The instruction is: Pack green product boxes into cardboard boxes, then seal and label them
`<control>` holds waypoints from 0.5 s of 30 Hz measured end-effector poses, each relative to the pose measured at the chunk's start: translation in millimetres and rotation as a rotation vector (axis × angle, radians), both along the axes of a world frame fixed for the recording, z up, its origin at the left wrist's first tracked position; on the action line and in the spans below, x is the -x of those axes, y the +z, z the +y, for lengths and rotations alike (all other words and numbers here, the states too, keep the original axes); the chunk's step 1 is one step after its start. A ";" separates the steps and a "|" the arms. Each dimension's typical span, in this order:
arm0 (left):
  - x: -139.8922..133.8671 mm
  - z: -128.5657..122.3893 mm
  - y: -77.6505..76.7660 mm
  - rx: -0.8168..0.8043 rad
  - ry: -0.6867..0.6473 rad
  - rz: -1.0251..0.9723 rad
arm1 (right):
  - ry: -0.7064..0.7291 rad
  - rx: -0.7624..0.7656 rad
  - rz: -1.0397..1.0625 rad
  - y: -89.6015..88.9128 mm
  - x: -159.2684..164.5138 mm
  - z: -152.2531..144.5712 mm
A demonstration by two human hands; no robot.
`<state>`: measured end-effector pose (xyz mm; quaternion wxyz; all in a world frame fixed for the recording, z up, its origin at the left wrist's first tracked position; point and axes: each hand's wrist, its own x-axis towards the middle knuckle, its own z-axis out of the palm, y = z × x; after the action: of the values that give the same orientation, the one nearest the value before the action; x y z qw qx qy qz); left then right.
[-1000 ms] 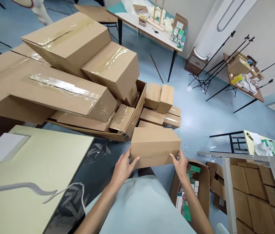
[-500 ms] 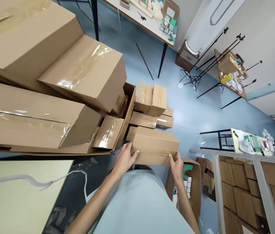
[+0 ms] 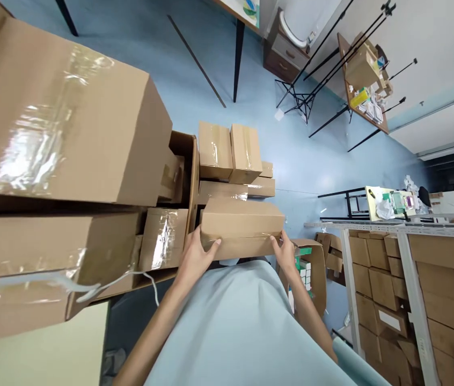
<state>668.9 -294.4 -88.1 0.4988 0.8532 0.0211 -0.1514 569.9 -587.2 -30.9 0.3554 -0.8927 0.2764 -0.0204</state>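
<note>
A long cardboard box [image 3: 241, 230] is held in front of my body, with a taped seam along the side facing me. My left hand [image 3: 197, 257] grips its left end, thumb on the near face. On its right end, my right hand [image 3: 285, 253] is closed in the same manner. The fingers behind the box are hidden. Just beyond it stand several taped cartons, among them two upright ones, a left carton [image 3: 214, 150] and a right carton [image 3: 246, 153]. Beside my left hand, a small taped carton [image 3: 163, 238] sits inside a large open box [image 3: 192, 182].
Large taped cartons [image 3: 70, 118] fill the left side. A white cable [image 3: 126, 276] hangs over the lower left. An open carton with small white-and-green boxes [image 3: 317, 273] stands by my right arm. Metal shelving [image 3: 351, 289] with cartons is at right. Tripods [image 3: 303, 102] stand farther back.
My view has turned and shifted, so the surroundings appear moved leftward and upward. Both hands still hold the long cardboard box, which now covers less of the cartons at its left.
</note>
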 end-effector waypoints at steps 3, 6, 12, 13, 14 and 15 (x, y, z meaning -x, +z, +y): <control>-13.6 -12.5 1.8 -0.013 -0.046 0.014 | -0.021 0.002 0.028 -4.1 -9.9 -18.1; -26.7 -36.1 2.5 -0.019 -0.100 0.035 | -0.052 0.021 0.047 -11.2 -23.7 -48.4; -48.2 -106.3 -14.8 -0.047 -0.058 0.140 | -0.013 0.079 0.072 -38.8 -84.1 -129.9; -52.6 -117.3 -20.2 -0.046 -0.029 0.153 | 0.017 0.076 0.090 -46.7 -97.4 -141.9; -57.9 -127.0 -26.0 -0.047 0.007 0.168 | 0.051 0.059 0.110 -56.2 -110.8 -152.0; -64.5 -135.0 -32.1 -0.055 0.050 0.187 | 0.090 0.029 0.131 -67.2 -123.9 -159.7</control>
<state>733.4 -429.4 -120.3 0.4744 0.8480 0.0931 -0.2172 693.8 -746.9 -98.1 0.3243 -0.9087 0.2582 0.0501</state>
